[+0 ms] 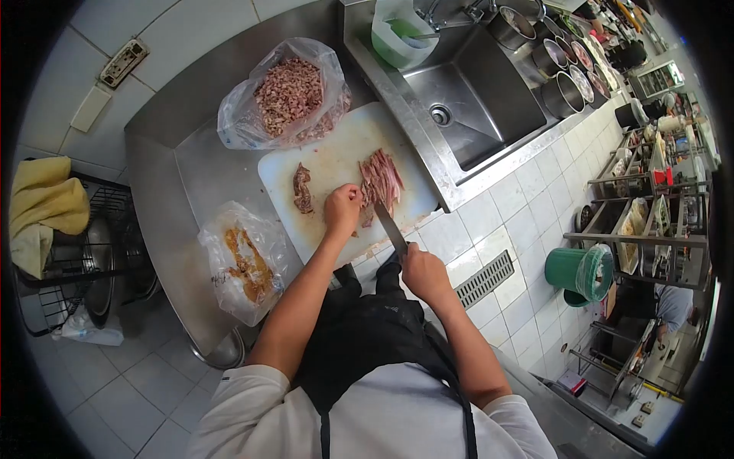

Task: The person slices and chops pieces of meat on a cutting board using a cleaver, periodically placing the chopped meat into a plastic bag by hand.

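Observation:
My right hand [425,271] is closed round the handle of a kitchen knife [391,231], its blade pointing up and left to the meat strips. The sliced meat strips [381,180] lie in a bundle on the right part of a white cutting board [344,145]. At the left end of the bundle, my left hand [343,206] has its fingers curled against the strips' edge; whether it grips any is hidden. A darker piece of meat [303,189] rests on the board's left side. Beyond the board's far edge sits a clear plastic bag of diced meat [289,96].
Left of the board lies a plastic bag with brown residue [248,264]. A steel sink [474,99] is at the right, with a green-tinted container [401,34] beside it. Metal pots [562,93] line the far right. A green bin [579,275] stands on the tiled floor.

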Available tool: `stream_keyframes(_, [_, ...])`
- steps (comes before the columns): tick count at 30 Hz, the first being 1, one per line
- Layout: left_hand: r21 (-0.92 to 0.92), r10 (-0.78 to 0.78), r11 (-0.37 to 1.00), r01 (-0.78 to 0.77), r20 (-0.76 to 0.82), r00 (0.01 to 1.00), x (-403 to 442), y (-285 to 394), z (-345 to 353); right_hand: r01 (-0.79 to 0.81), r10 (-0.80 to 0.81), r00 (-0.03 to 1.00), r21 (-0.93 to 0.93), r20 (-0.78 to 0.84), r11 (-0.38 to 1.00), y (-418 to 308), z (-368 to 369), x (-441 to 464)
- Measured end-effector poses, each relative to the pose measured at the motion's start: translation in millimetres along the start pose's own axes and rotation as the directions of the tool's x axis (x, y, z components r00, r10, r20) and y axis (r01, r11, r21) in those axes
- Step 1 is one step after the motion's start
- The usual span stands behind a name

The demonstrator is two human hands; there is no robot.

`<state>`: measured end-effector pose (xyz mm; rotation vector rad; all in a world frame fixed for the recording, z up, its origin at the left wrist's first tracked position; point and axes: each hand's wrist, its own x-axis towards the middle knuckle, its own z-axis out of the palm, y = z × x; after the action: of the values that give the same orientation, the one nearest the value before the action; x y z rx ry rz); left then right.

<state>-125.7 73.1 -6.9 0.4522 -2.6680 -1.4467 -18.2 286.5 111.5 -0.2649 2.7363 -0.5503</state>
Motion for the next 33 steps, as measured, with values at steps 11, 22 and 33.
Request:
stream_keyframes(11, [-0.052,-0.096,0.994,0.093,-0.046,0.994,5,-10,14,0.033,-0.029,0.986,0.02,-0.166,0.999,-28,32,28])
stream_keyframes(22, [0.075,-0.062,0.995,0.065,-0.041,0.997,0,8,7,0.129,-0.096,0.956,0.103,-0.276,0.986,-23,65,99])
stream_keyframes(33, [-0.121,-0.134,0.986,0.113,-0.182,0.974,-3,15,10,0.077,-0.068,0.989,0.068,-0.13,0.995,10,36,22])
